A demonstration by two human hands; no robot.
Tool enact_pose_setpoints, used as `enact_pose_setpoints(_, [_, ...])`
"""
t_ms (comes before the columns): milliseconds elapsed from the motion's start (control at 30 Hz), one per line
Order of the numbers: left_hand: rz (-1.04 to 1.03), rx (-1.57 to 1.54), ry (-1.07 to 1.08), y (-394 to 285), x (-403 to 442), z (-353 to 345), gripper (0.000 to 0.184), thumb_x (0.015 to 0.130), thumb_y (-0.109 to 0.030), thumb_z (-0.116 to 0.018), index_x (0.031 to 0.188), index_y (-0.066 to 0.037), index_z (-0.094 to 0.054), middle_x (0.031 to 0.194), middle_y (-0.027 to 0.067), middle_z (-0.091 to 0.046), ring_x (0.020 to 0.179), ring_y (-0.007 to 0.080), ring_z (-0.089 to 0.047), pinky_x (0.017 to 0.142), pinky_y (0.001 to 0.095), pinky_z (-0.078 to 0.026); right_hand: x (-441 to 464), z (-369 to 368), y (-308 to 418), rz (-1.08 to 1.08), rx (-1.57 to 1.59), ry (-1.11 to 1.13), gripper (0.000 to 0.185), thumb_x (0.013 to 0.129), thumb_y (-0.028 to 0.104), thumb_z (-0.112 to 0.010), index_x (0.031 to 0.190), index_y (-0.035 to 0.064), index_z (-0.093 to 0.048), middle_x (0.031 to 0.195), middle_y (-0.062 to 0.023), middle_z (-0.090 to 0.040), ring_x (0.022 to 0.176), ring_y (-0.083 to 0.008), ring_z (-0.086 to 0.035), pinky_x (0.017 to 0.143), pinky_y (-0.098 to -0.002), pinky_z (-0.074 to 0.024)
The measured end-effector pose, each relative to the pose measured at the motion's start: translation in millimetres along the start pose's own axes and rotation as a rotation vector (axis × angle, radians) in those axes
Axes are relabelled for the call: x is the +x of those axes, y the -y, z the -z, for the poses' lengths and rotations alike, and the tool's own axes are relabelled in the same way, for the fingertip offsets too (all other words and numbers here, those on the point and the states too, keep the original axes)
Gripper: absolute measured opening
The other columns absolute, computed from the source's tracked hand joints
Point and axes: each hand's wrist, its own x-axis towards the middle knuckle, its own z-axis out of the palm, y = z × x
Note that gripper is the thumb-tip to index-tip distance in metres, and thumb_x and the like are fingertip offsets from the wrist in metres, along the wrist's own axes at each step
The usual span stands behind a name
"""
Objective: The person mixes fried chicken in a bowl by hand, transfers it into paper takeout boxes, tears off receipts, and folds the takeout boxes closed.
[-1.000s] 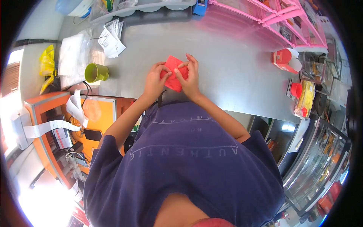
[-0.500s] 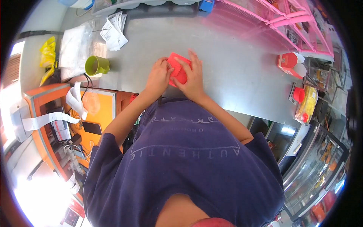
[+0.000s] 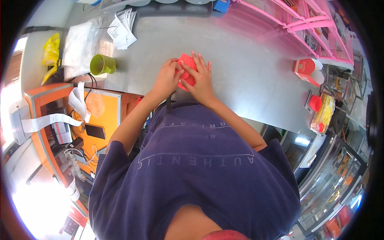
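Note:
A small red folded piece, paper or thin card by its look (image 3: 189, 81), is between my two hands above the near part of the metal counter. My left hand (image 3: 167, 79) has its fingers bent in and pinched at the left edge of the piece. My right hand (image 3: 203, 83) rests on the right side of it, fingers stretched out and slightly apart, with the thumb and index finger reaching across its face. Parts of the red piece are hidden under the fingers.
A green mug (image 3: 103, 65) and white paper slips (image 3: 122, 30) stand left on the metal counter (image 3: 240, 68). Pink racks (image 3: 308, 24) fill the back right. A red-and-white carton (image 3: 308, 71) and a yellow packet (image 3: 323, 115) are at right. An orange cabinet (image 3: 108, 114) stands left.
My right hand has shifted slightly left and its fingers now lie straighter over the red piece, which looks narrower. My left hand keeps its pinch at the left edge.

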Motion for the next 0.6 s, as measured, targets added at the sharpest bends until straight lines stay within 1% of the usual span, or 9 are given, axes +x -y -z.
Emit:
enact_pose_setpoints(67, [-0.012, 0.019, -0.006, 0, 0, 0, 0.012, 0.086, -0.009, -0.059, 0.086, 0.002, -0.055, 0.120, 0.0245, -0.053, 0.110, 0.0411, -0.052, 0.096, 0.0433, -0.041, 0, -1, -3, 0.012, -0.003, 0.013, 0.058, 0.074, 0.027, -0.075, 0.129, 0.0211, -0.057, 0.152, -0.0126, -0.026, 0.141, -0.0372, -0.019, 0.110, -0.0621, -0.0083])
enact_pose_setpoints(167, [-0.033, 0.041, -0.016, -1, -2, 2, 0.013, 0.086, -0.010, -0.059, 0.086, 0.003, -0.055, 0.120, 0.0247, -0.054, 0.110, 0.0411, -0.052, 0.095, 0.0434, -0.041, 1, -2, -2, -0.002, -0.030, 0.023, 0.055, 0.074, 0.027, -0.075, 0.126, 0.0204, -0.060, 0.153, -0.0132, -0.023, 0.141, -0.0383, -0.017, 0.110, -0.0624, -0.0072])
enact_pose_setpoints(267, [-0.024, 0.041, -0.007, -2, 0, 3, 0.014, 0.087, -0.011, -0.059, 0.086, 0.003, -0.055, 0.120, 0.0251, -0.054, 0.111, 0.0412, -0.052, 0.095, 0.0435, -0.041, 5, -1, 18, -0.081, -0.056, -0.083, 0.047, 0.073, 0.026, -0.076, 0.118, 0.0145, -0.063, 0.150, -0.0162, -0.025, 0.140, -0.0394, -0.019, 0.112, -0.0576, -0.0133])
enact_pose_setpoints(367, [0.003, 0.034, -0.005, -5, 1, 2, 0.015, 0.087, -0.012, -0.059, 0.086, 0.003, -0.055, 0.120, 0.0256, -0.054, 0.111, 0.0415, -0.051, 0.095, 0.0437, -0.041, -1, 3, 20, -0.177, 0.263, -0.304, 0.044, 0.072, 0.021, -0.077, 0.112, 0.0129, -0.062, 0.147, -0.0229, -0.025, 0.137, -0.0379, -0.024, 0.109, -0.0543, -0.0214])
enact_pose_setpoints(467, [0.012, 0.011, 0.007, -5, 1, 3, 0.016, 0.088, -0.013, -0.058, 0.086, 0.003, -0.054, 0.120, 0.0261, -0.053, 0.111, 0.0419, -0.051, 0.095, 0.0436, -0.041, -10, 11, 12, -0.317, 0.293, -0.302, 0.036, 0.071, 0.018, -0.079, 0.104, 0.0094, -0.066, 0.142, -0.0256, -0.032, 0.133, -0.0366, -0.033, 0.105, -0.0473, -0.0299])
enact_pose_setpoints(567, [-0.015, 0.015, -0.001, -2, 0, 0, 0.016, 0.088, -0.013, -0.058, 0.088, 0.002, -0.053, 0.119, 0.0265, -0.053, 0.112, 0.0420, -0.051, 0.095, 0.0432, -0.041, -15, 4, 1, -0.375, 0.482, -0.254, 0.025, 0.072, 0.017, -0.078, 0.093, 0.0064, -0.070, 0.138, -0.0228, -0.040, 0.129, -0.0353, -0.040, 0.103, -0.0444, -0.0352])
enact_pose_setpoints(600, [-0.029, 0.023, -0.008, -1, -2, 0, 0.016, 0.088, -0.013, -0.058, 0.088, 0.002, -0.053, 0.119, 0.0267, -0.053, 0.112, 0.0420, -0.051, 0.095, 0.0430, -0.041, -15, 5, 1, -0.370, 0.480, -0.250, 0.022, 0.073, 0.017, -0.077, 0.090, 0.0057, -0.071, 0.137, -0.0221, -0.042, 0.128, -0.0347, -0.041, 0.102, -0.0439, -0.0358])
